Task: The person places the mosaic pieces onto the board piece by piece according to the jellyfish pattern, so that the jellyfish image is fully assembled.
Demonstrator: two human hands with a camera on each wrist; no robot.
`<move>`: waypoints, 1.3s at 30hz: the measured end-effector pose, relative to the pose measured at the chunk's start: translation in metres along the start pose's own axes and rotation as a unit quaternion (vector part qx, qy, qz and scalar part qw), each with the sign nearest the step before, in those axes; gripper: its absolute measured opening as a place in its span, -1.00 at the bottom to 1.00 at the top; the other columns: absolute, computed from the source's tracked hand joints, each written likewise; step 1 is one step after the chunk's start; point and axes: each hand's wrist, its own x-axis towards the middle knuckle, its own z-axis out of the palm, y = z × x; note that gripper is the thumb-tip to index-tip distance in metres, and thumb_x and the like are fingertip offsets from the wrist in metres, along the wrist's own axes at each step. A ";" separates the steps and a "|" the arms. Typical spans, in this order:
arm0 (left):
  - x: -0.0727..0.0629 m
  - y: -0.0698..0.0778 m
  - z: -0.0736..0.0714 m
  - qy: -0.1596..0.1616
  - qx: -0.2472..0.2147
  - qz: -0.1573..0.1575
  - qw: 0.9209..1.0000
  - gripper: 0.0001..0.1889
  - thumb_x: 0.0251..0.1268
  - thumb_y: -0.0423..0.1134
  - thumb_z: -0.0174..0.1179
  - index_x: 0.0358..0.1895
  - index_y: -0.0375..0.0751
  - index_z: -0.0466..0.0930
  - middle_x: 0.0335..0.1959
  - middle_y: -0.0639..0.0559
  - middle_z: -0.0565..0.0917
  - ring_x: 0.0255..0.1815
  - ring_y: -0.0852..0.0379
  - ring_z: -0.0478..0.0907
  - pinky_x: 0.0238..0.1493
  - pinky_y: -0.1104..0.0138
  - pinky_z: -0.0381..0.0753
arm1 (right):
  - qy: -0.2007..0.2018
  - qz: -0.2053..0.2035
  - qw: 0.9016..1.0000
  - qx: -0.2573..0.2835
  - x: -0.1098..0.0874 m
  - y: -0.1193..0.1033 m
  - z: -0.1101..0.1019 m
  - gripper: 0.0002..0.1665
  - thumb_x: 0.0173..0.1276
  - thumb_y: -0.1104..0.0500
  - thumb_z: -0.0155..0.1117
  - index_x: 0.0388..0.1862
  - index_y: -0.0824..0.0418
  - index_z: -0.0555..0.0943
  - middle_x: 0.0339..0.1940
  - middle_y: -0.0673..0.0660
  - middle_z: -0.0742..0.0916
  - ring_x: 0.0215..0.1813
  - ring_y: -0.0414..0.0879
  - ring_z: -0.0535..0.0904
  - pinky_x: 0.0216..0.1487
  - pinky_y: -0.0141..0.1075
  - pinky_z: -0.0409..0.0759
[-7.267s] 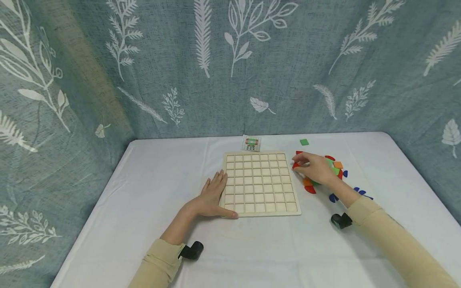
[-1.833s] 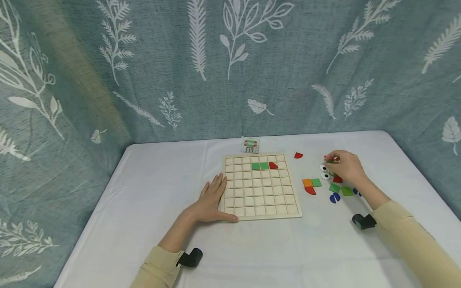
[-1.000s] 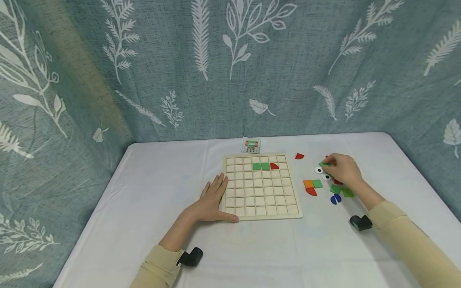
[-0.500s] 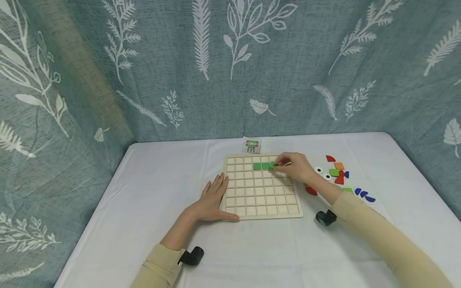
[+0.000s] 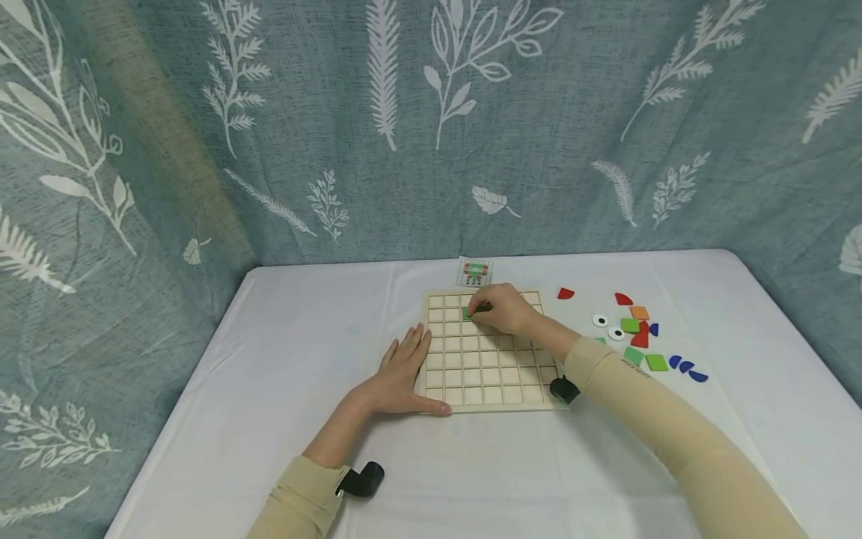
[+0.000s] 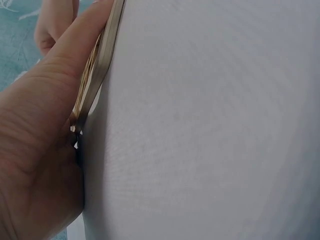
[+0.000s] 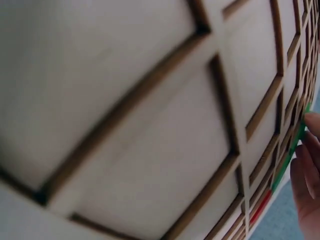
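A pale wooden grid board (image 5: 473, 376) lies on the white table. My left hand (image 5: 397, 374) rests along its left side with fingers extended, the thumb lying at the front edge. Over the upper rows, my right hand (image 5: 506, 308) pinches a green square tile (image 5: 466, 314) down at a cell. In the right wrist view, its fingertips touch the end of a row of green tiles (image 7: 286, 161), and a red quarter-circle piece (image 7: 260, 206) sits at the row's other end. The hand covers most of that row from the head camera.
Behind the board lies a small picture card (image 5: 475, 272) with a green and red figure. Right of the board are a red quarter-circle (image 5: 566, 293), two eye discs (image 5: 616, 334), an orange square (image 5: 639, 313), green squares (image 5: 656, 363) and several blue pieces (image 5: 698, 376).
Earlier the board was bare; two green tiles and a red quarter-circle then came onto it. My right hand has since carried another green tile leftward from the pile. My left hand stayed put.
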 end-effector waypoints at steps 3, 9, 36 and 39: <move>0.000 -0.001 0.001 -0.002 0.003 -0.003 1.000 0.37 -0.06 0.32 0.41 0.55 -0.29 -0.40 0.57 -0.17 -0.39 0.57 0.00 -0.50 0.49 0.04 -0.46 | 0.005 0.004 1.000 0.001 0.001 0.001 0.002 -0.93 0.32 0.29 0.34 -0.28 0.18 0.75 -0.15 0.10 0.75 -0.03 0.03 0.64 0.02 -0.16 0.61; -0.002 0.001 -0.001 0.001 0.003 -0.005 1.000 0.36 -0.05 0.30 0.41 0.55 -0.30 -0.38 0.58 -0.18 -0.37 0.57 -0.02 -0.49 0.49 0.03 -0.45 | 0.011 0.013 1.000 0.005 0.000 0.003 0.003 -0.89 0.35 0.25 0.32 -0.23 0.15 0.77 -0.08 0.12 0.76 -0.01 0.04 0.65 0.02 -0.13 0.61; -0.002 0.003 -0.002 0.008 0.001 0.003 1.000 0.36 -0.06 0.26 0.44 0.55 -0.34 -0.35 0.57 -0.21 -0.35 0.57 -0.05 -0.47 0.49 0.02 -0.45 | 0.026 0.172 0.981 -0.081 -0.079 0.081 -0.079 -0.55 0.39 0.12 0.30 0.12 0.41 0.58 -0.13 0.30 0.68 -0.13 0.12 0.57 -0.08 -0.02 0.57; -0.002 0.004 -0.002 0.008 0.001 0.003 1.000 0.36 -0.06 0.26 0.44 0.55 -0.35 -0.35 0.57 -0.22 -0.35 0.57 -0.05 -0.47 0.49 0.02 -0.45 | 0.028 0.162 0.983 -0.080 -0.084 0.082 -0.078 -0.51 0.38 0.09 0.31 0.15 0.40 0.57 -0.11 0.29 0.66 -0.11 0.12 0.55 -0.09 -0.01 0.57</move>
